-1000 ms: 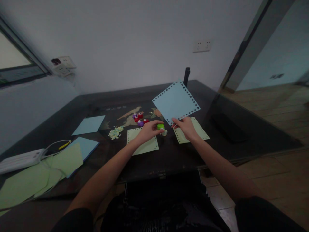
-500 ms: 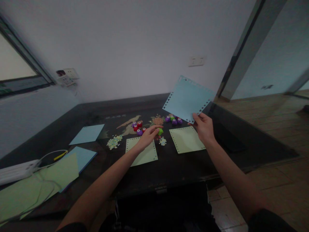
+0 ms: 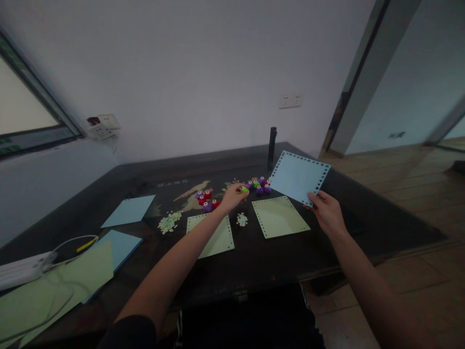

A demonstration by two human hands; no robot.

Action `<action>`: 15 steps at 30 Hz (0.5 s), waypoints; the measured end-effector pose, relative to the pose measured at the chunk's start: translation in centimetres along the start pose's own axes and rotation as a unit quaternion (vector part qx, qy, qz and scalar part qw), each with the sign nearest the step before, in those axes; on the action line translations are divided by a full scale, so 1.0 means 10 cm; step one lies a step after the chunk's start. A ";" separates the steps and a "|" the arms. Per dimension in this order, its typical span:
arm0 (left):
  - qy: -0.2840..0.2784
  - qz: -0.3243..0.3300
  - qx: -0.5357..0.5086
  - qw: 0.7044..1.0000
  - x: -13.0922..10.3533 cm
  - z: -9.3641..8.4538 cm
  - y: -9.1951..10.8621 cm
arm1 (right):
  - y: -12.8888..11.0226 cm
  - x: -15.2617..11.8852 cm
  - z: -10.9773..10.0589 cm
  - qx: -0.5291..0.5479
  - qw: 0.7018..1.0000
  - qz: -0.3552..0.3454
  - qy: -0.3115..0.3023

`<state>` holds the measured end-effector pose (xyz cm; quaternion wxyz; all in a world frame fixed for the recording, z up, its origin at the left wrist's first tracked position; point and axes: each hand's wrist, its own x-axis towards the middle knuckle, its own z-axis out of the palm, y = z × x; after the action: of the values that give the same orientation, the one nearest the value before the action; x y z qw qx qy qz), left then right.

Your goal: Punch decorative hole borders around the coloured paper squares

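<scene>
Left forearm (image 3: 181,259) hides part of left punched green sheet (image 3: 221,237). Left hand (image 3: 233,196) partly covers green punch (image 3: 244,189). Right hand (image 3: 327,211) covers a corner of held blue sheet (image 3: 300,177); some fingers hidden behind. Power strip (image 3: 22,272), plain green sheets (image 3: 92,266) cut off at left edge. Paper bits (image 3: 170,222) too small for shapes; tabletop lettering (image 3: 172,183) blurred, unreadable.

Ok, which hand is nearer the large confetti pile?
Left. The left hand, pinching a green punch, is right of the pile; the right hand, holding blue paper, is farther right.
</scene>
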<state>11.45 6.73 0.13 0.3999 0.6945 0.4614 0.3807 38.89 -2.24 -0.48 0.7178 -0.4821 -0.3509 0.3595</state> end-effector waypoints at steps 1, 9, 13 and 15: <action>0.017 0.005 0.062 0.998 0.08 0.04 -0.02 | 0.00 0.00 -0.01 0.000 1.000 0.000 0.001; 0.049 0.017 0.262 0.964 0.39 0.31 -0.16 | 0.03 0.01 -0.02 -0.021 1.000 0.014 0.001; 0.050 0.017 0.284 0.957 0.44 0.36 -0.18 | 0.05 -0.03 -0.01 -0.029 0.999 0.022 -0.018; 0.054 0.015 0.286 0.956 0.47 0.37 -0.18 | 0.06 -0.04 -0.01 -0.027 0.999 0.030 -0.025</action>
<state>15.46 10.84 -2.18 0.1528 0.7650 0.5616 0.2756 38.65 -2.42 -1.11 0.6842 -0.5025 -0.3642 0.3831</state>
